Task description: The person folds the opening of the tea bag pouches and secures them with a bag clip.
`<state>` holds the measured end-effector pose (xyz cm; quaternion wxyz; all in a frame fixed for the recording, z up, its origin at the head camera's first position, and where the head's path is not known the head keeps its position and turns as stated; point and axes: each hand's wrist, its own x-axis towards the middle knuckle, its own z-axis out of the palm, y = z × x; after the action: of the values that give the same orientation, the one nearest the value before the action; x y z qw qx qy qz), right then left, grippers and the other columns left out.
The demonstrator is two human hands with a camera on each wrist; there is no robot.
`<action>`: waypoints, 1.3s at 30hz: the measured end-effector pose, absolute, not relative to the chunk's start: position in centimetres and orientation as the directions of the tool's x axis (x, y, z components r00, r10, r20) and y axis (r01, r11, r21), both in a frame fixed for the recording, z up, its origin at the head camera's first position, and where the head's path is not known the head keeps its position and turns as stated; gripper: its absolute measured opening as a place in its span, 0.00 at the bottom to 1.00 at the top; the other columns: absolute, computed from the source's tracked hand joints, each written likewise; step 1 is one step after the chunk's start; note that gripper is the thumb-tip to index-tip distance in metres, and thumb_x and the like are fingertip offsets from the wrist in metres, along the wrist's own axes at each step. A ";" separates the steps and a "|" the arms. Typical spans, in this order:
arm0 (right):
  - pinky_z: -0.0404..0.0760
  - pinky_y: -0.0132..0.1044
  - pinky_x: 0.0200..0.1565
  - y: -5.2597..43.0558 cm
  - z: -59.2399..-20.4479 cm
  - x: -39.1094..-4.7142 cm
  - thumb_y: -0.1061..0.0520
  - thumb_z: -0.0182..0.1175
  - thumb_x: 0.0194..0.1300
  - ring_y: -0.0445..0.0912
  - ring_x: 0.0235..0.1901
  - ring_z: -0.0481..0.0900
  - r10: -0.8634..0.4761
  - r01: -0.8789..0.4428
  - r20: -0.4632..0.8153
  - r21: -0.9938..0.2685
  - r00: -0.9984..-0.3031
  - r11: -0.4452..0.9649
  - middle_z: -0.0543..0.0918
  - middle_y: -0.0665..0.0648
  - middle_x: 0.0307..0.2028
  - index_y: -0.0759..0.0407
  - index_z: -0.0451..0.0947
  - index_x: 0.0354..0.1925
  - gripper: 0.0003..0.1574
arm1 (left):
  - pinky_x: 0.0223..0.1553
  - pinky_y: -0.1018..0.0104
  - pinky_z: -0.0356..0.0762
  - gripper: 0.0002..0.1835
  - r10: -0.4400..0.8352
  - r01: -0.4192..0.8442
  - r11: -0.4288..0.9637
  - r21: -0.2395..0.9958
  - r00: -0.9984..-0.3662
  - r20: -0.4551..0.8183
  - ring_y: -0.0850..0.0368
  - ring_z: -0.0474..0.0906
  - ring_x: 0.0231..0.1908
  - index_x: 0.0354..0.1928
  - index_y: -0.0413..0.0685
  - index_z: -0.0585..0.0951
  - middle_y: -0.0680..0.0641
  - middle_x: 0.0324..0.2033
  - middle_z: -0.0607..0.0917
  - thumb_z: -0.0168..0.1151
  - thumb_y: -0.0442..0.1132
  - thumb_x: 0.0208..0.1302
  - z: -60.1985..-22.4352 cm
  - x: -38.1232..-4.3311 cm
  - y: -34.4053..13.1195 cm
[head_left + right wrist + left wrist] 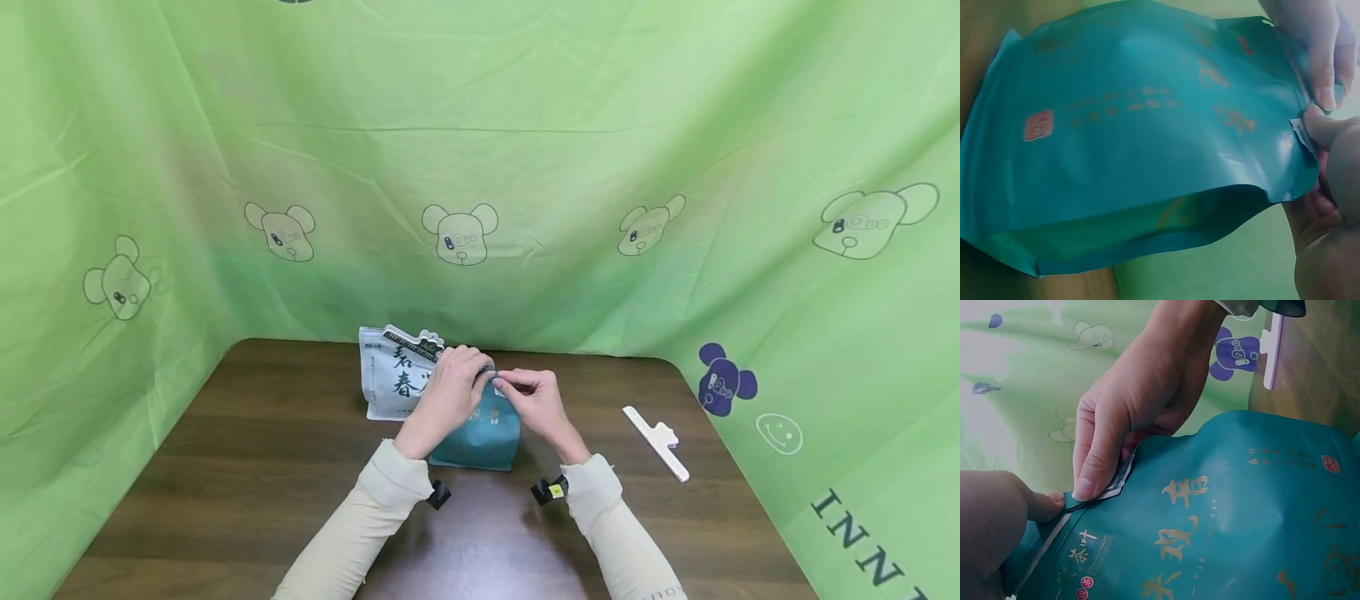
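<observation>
A teal tea bag with gold lettering stands upright on the table in the head view. Both hands are at its top edge. The left hand pinches the sealed strip between thumb and fingers. Close beside it, the right hand pinches the same edge near the corner, thumb on the printed face. Folded, crinkled film with a pale inner side shows under the right thumb in the left wrist view. In the right wrist view, the bag's bottom gusset bulges toward the camera, and the two thumbs nearly meet at the edge.
Behind the left hand stands a pale blue-white pouch with dark characters, a black-and-white sealing clip across its top. A white sealing clip lies at right on the brown wooden table. Green printed cloth surrounds the table.
</observation>
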<state>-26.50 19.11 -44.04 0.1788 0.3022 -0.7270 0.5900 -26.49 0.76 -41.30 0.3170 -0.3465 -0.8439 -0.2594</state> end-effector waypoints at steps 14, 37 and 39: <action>0.82 0.26 0.39 20.8 -46.3 -27.2 0.74 0.61 0.66 0.33 0.37 0.86 -0.255 -0.570 0.521 -0.800 -0.815 0.187 0.87 0.74 0.37 0.79 0.84 0.40 0.07 | 0.39 0.62 0.70 0.02 0.405 0.749 0.623 0.223 -0.554 0.727 0.54 0.76 0.34 0.36 0.46 0.84 0.51 0.31 0.85 0.68 0.33 0.66 -41.1 -26.6 0.9; 0.82 0.27 0.45 22.4 -47.2 -27.0 0.67 0.56 0.74 0.32 0.46 0.83 -0.361 -0.519 0.419 -0.819 -0.833 0.245 0.84 0.72 0.51 0.76 0.80 0.56 0.17 | 0.40 0.62 0.70 0.02 0.411 0.746 0.628 0.221 -0.559 0.720 0.55 0.76 0.35 0.36 0.46 0.84 0.52 0.32 0.85 0.69 0.35 0.65 -41.4 -26.4 0.9; 0.82 0.28 0.44 22.5 -47.2 -27.0 0.67 0.56 0.74 0.32 0.45 0.83 -0.363 -0.520 0.418 -0.814 -0.833 0.257 0.85 0.72 0.50 0.76 0.80 0.55 0.17 | 0.39 0.62 0.70 0.02 0.409 0.747 0.626 0.222 -0.558 0.722 0.55 0.76 0.34 0.36 0.47 0.84 0.52 0.32 0.85 0.69 0.34 0.65 -41.4 -26.3 0.9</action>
<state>-27.04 22.47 -47.21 0.0728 0.2796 -0.7896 0.5414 -26.33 0.95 -41.40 0.3217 -0.3430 -0.8424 -0.2629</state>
